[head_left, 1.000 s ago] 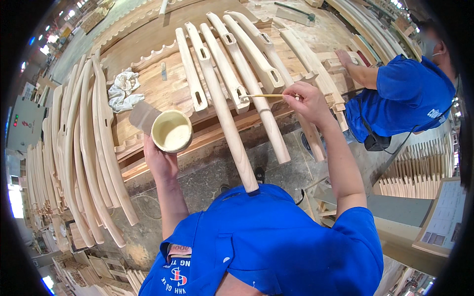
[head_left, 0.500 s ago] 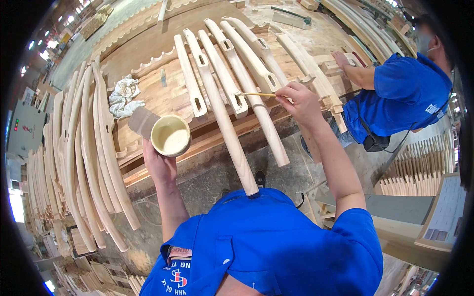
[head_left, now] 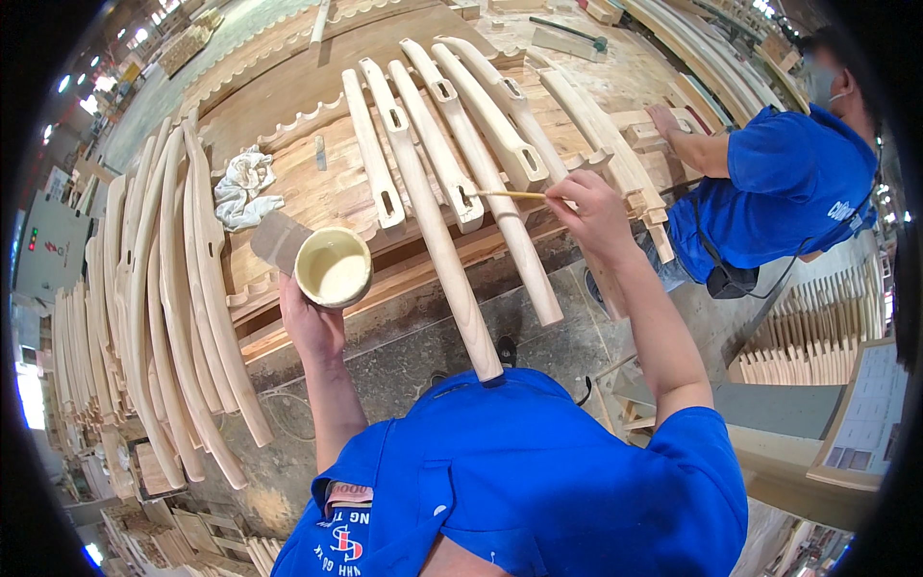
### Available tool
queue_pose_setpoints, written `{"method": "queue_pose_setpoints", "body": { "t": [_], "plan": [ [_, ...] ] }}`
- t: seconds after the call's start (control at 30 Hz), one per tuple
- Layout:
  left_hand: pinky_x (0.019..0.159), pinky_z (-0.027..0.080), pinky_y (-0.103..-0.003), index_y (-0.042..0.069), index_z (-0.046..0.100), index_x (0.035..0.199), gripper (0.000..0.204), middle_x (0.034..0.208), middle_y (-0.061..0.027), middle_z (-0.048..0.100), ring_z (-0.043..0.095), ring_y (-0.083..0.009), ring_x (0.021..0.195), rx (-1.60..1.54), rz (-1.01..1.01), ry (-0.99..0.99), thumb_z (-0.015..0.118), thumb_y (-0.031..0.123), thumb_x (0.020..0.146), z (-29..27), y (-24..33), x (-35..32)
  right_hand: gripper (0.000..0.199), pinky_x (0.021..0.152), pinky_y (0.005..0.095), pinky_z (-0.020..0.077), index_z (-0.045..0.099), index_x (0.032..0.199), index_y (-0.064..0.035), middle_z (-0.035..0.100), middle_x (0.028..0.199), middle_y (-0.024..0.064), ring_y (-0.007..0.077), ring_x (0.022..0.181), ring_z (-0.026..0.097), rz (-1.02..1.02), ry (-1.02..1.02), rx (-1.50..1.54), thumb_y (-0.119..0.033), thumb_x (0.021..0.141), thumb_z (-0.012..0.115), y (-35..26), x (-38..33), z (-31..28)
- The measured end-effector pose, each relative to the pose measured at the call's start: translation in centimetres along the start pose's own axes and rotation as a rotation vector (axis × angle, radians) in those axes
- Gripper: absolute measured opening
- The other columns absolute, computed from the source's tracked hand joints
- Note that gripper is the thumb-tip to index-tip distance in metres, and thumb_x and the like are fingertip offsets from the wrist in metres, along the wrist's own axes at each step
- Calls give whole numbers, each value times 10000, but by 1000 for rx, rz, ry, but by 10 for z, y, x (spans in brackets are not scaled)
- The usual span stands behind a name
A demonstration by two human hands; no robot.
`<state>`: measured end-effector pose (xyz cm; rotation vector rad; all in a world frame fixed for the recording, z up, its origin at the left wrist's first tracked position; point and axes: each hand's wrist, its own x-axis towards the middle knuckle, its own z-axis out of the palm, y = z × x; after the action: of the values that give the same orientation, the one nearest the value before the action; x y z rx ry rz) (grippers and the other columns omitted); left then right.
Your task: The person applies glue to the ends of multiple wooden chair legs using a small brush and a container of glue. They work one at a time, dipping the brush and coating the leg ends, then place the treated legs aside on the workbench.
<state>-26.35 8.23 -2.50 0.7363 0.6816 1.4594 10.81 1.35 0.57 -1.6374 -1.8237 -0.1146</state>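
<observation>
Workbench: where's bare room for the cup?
Free: workbench between the white rag and the slotted wooden piece right of it, nearer than the flat strip. Crowded: around the right hand and thin stick, where slotted pieces lie close together.

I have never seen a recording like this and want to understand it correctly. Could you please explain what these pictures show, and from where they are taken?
There is no machine here: a person works with two bare hands. The view comes from a fisheye camera on that person's head, looking down, so straight edges bend near the rim.

The left hand holds a cup with cream-coloured material inside; a flat brown piece sticks out beside it. The right hand holds a thin stick in its fingers, its tip at the slotted end of a wooden piece. Whether that tip is a brush is too small to tell.

On the workbench lie similar pieces and a white cloth. Another person stands at the right.
</observation>
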Motion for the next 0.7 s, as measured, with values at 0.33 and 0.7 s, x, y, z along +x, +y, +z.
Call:
{"method": "queue_pose_setpoints", "body": {
  "t": [0.33, 0.7],
  "plan": [
    [908, 508, -352, 21, 458, 1279, 336, 1195, -115, 572, 590, -213, 1091, -7, -6, -13, 365, 150, 984, 2, 0, 0, 106, 664, 342, 493, 684, 899, -119, 626, 794, 27, 235, 767, 565, -55, -27, -22, -116, 794, 674, -7, -17, -6],
    [889, 516, -332, 23, 478, 1245, 307, 1179, -110, 576, 595, -195, 1078, -41, -13, 39, 375, 137, 979, -1, 0, -6, 102, 691, 357, 491, 679, 909, -110, 634, 808, 40, 250, 772, 564, 14, -17, 45, -104, 812, 648, -33, -22, -8]
  ]
}}
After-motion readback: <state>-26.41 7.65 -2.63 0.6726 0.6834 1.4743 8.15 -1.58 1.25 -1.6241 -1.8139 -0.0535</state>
